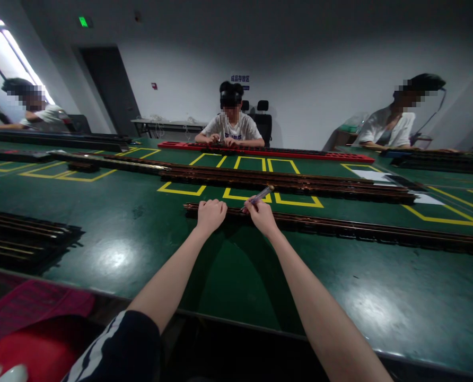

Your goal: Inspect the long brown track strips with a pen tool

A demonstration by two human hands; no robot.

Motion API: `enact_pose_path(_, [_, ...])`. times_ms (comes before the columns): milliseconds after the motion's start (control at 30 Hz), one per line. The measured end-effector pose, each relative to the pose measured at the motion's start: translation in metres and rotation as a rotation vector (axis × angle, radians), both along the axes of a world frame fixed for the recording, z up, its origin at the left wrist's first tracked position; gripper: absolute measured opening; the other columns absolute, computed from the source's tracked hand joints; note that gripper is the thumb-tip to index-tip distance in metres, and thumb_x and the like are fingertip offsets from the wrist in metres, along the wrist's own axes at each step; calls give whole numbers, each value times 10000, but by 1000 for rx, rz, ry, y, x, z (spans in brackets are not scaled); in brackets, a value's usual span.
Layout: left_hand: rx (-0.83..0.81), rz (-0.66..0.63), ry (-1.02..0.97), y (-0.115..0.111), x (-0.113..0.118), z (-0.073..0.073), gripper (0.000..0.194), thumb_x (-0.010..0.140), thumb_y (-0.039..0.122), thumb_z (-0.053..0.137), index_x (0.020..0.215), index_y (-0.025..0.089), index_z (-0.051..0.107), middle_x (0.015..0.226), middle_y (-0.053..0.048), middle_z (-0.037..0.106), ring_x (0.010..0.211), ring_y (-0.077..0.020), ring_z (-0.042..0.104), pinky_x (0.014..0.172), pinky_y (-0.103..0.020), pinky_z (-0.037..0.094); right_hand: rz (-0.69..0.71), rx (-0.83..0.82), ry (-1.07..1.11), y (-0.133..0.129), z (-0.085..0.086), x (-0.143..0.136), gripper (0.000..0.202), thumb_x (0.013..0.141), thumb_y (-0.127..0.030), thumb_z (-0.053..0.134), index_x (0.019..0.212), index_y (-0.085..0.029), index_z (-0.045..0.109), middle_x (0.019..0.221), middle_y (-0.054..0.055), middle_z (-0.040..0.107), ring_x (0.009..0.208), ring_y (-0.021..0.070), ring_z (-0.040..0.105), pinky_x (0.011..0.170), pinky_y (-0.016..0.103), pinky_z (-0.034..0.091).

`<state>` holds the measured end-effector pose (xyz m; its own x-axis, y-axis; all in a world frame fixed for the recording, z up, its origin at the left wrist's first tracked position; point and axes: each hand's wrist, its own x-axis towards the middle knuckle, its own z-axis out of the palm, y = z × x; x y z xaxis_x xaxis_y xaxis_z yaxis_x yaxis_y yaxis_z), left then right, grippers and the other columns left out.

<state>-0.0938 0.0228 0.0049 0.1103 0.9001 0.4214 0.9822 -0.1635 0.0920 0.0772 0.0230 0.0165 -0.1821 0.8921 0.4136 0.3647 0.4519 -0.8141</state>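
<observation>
A long, dark, narrow strip [340,226] with coppery edges lies across the green table in front of me, running off to the right. My left hand [211,216] is closed over the strip near its left end, fingers curled on the far side. My right hand [261,216] pinches a pen [263,194] with a clear barrel, tilted up to the right. The pen's lower tip is at the strip, a short way right of my left hand; whether it touches cannot be made out.
Beyond my hands lies a bundle of long dark strips [284,179]. Another stack [25,239] sits at the left. Across the green table [141,254], marked with yellow outlines, a person [233,124] works at a long red strip [312,154]. Other people sit left and right. White papers [427,199] lie at right.
</observation>
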Motion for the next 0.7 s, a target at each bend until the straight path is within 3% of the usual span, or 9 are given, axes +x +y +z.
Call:
enact_pose_path(333, [-192,91,-119,9,19,15,457,900,288,282,760,170,701,926,-111,733,859,-253,657,823,-415,425,-14,2,33,-2,0,2,150,914,-227,491,833,-163,601,790,66,690,717,187,673,744,341,547])
enact_pose_path(700, [-135,143,-117,13,18,9,516,901,325,278,714,139,722,803,-129,731,762,-237,658,771,-377,436,-78,-9,24,-7,3,10,147,909,-213,506,801,-168,595,774,61,698,724,186,670,767,334,524])
